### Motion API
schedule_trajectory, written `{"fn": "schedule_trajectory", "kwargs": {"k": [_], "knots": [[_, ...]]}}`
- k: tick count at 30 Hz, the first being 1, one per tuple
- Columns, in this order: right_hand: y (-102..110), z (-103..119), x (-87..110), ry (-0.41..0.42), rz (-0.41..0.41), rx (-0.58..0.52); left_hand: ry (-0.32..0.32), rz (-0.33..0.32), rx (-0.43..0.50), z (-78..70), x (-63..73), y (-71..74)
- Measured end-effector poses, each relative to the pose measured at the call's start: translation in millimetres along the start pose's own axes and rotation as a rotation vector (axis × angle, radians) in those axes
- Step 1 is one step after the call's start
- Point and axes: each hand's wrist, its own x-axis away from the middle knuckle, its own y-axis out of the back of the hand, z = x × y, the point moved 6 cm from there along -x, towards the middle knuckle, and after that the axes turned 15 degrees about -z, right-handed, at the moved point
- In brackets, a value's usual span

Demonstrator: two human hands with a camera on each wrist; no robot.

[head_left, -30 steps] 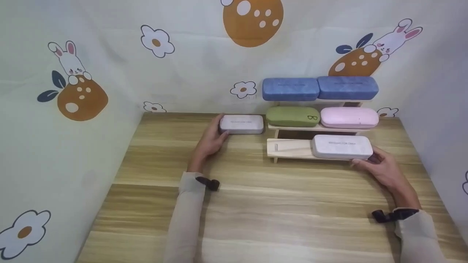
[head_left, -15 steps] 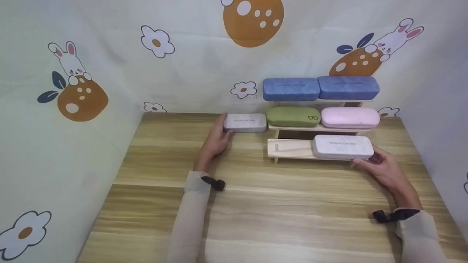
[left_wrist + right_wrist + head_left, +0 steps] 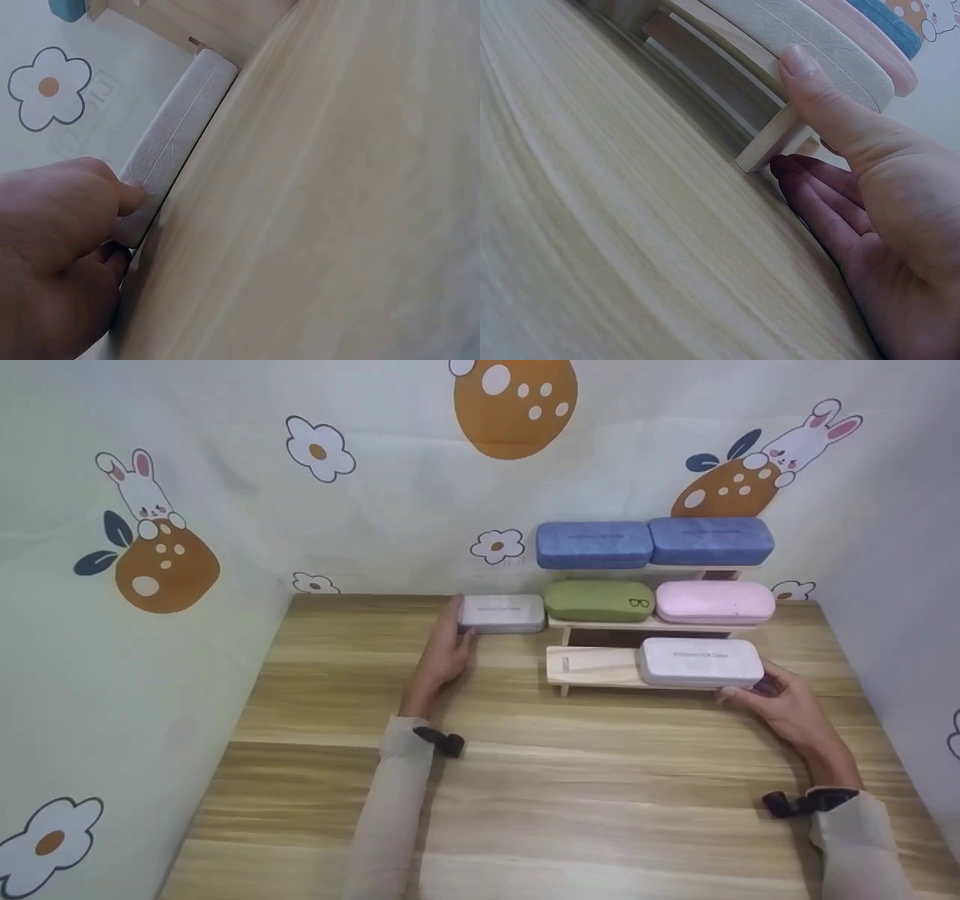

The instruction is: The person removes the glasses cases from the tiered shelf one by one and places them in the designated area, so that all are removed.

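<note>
In the head view my left hand (image 3: 444, 649) grips the left end of a grey glasses case (image 3: 502, 613) lying on the table, left of a tiered wooden rack (image 3: 592, 666). The left wrist view shows my thumb (image 3: 131, 198) on that case's long side. My right hand (image 3: 784, 705) holds the right end of a white glasses case (image 3: 701, 661) on the rack's lowest tier. In the right wrist view its thumb (image 3: 817, 86) lies on the case's front; the other fingers curl near the rack's leg, and their contact with the case is partly hidden.
A green glasses case (image 3: 598, 600) and a pink one (image 3: 715, 601) sit on the middle tier. Above them stand two blue cases, a left blue case (image 3: 594, 544) and a right blue case (image 3: 711, 541). A patterned cloth wall (image 3: 397, 510) borders the wooden table (image 3: 562, 787).
My left hand has slid the grey glasses case slightly right, towards the rack, and then stayed almost still. The right hand and the white case keep their place.
</note>
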Motion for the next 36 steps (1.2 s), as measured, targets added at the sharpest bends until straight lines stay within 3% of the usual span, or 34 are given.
{"fn": "schedule_trajectory", "kwargs": {"k": [9,15,17,22,28,36], "knots": [[-0.3,-0.7,-2.6,-0.016,0.007,0.037,0.014,-0.022,-0.005,0.4,-1.3,-0.6],[0.5,-1.6,-4.3,-0.014,0.007,0.073,0.059,-0.015,-0.002,2.0,-1.3,1.0],[-0.9,-1.1,-3.9,-0.014,0.005,0.075,0.08,-0.046,0.007,2.4,-1.2,6.5],[-3.3,-1.3,-2.7,-0.024,-0.001,0.044,0.114,-0.196,0.045,-2.1,-1.4,29.0],[-0.5,-4.7,-3.0,-0.04,-0.015,0.001,0.077,-0.315,0.153,-27.8,-4.2,44.7],[0.3,-6.4,-4.0,-0.052,-0.015,-0.005,-0.12,-0.333,0.306,-88.1,0.4,42.0]]}}
